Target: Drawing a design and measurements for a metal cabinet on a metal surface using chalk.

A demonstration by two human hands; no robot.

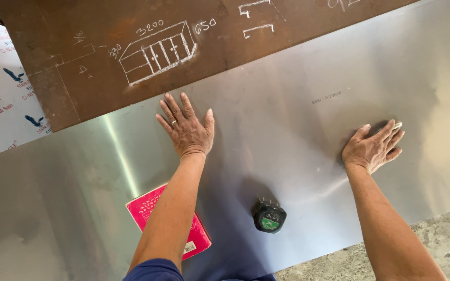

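My left hand (186,130) lies flat, fingers spread, on a large shiny steel sheet (298,104), near the sheet's far edge; a ring is on one finger. My right hand (373,148) rests palm down on the same sheet further right, and a small white piece, perhaps chalk, shows at its fingertips. A black tape measure with a green label (269,216) sits on the sheet between my forearms. Partly under my left forearm lies a red booklet (149,211).
A rusty brown metal plate (79,57) with white chalk sketches of a cabinet and figures lies beyond the sheet. A white film-covered sheet with blue printing (1,99) is at the left. Bare concrete floor (433,239) shows at the lower right.
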